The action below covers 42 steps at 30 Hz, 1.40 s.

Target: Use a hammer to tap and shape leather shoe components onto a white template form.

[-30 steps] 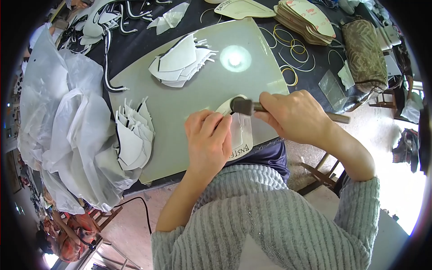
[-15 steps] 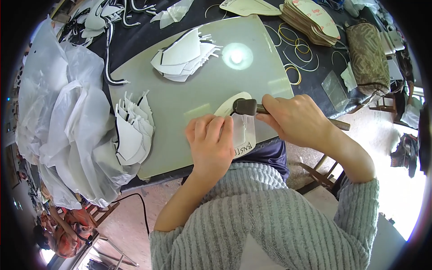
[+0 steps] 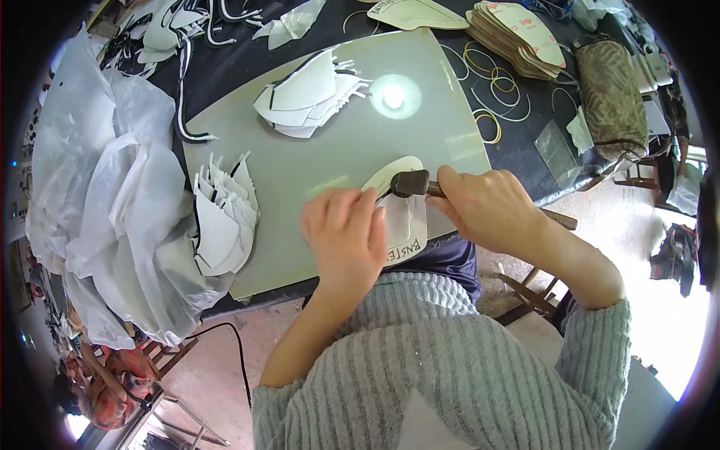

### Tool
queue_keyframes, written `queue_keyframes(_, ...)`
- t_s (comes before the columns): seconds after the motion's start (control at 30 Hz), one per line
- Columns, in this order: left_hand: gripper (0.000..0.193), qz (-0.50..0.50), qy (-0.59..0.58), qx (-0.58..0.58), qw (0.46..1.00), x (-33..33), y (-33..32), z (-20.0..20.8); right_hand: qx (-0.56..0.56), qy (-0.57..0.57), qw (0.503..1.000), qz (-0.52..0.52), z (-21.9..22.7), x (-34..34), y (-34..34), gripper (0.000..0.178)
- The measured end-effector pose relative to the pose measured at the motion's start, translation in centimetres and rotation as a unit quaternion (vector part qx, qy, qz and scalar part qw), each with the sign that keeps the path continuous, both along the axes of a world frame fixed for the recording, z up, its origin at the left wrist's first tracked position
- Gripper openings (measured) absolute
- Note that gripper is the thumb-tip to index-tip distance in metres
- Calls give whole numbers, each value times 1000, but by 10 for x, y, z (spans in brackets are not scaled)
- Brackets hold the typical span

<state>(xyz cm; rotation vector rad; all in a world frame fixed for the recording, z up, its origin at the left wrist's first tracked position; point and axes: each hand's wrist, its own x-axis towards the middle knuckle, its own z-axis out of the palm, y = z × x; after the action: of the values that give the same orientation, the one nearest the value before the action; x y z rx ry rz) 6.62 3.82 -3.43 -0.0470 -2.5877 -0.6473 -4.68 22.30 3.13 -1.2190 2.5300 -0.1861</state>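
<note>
My right hand [image 3: 491, 202] is closed round the handle of a hammer [image 3: 411, 184] with a dark brown head. The head rests on or just above a cream card template [image 3: 405, 163] with a rounded tip and handwritten lettering. On the template lies a whitish piece [image 3: 399, 214] with a dark edge, partly hidden by the hammer head. My left hand [image 3: 345, 240] hovers beside the template's left edge, slightly blurred. Its fingers are bent and apart, and I see nothing held in them. Under all this is a grey-green board [image 3: 322, 169].
White shaped pieces with dark edging lie in a stack at the board's far side [image 3: 304, 90] and another at its left [image 3: 225, 225]. A translucent plastic bag [image 3: 127, 202] bulges at the left. Cream cards [image 3: 517, 37], cord loops [image 3: 491, 82] and a patterned pouch [image 3: 611, 97] sit far right.
My left hand has come off the template and shifted slightly left, uncovering more of its edge. The hammer head and right hand have moved slightly nearer to me.
</note>
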Motion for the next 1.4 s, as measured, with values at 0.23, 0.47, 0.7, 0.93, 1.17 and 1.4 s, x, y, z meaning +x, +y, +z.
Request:
queue_keyframes(0.23,20,-15,9,7,1000,9,-2,-3,-25,12,1000,-4,-6,-2,5,34)
queue_keyframes(0.47,21,-16,37,-48,998,11,2,-6,-84,15,996,15,3,11,-2,28)
queue_keyframes(0.7,24,-19,51,-67,996,9,4,-6,-89,42,995,4,9,9,-5,32)
queue_keyframes(0.93,18,-5,-17,82,997,11,-6,3,-65,-1,997,-39,-7,0,10,31)
queue_keyframes(1.17,19,-24,-7,66,998,12,-6,-3,-154,5,984,-88,6,-18,12,30)
queue_keyframes(1.4,27,-62,-7,48,997,10,-8,-2,-178,-2,982,-62,6,-5,8,30)
